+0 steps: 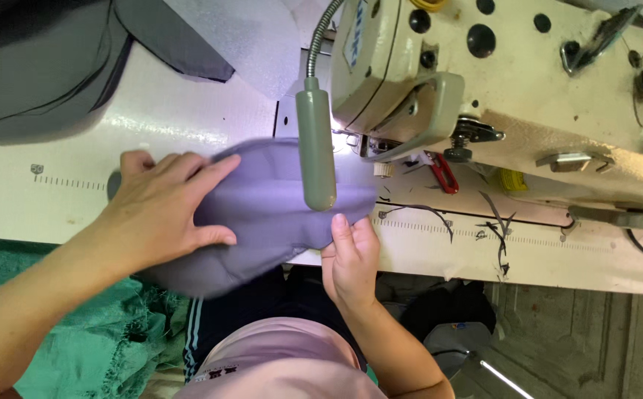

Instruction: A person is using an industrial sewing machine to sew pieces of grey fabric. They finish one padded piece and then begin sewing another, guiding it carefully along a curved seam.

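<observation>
The grey-lilac fabric piece (270, 214) lies on the bench (55, 207) under the sewing machine (499, 89), beneath its lamp (315, 140). The left hand (162, 214) presses it flat, fingers spread; the right hand (351, 258) holds its near edge in a pinching grip. Keeping it taut and edges aligned seems wise (no containers show).

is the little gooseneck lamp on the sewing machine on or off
On: bright white glare spills beneath the grey-green gooseneck lamp onto the cream sewing machine and the lavender fabric piece.
</observation>
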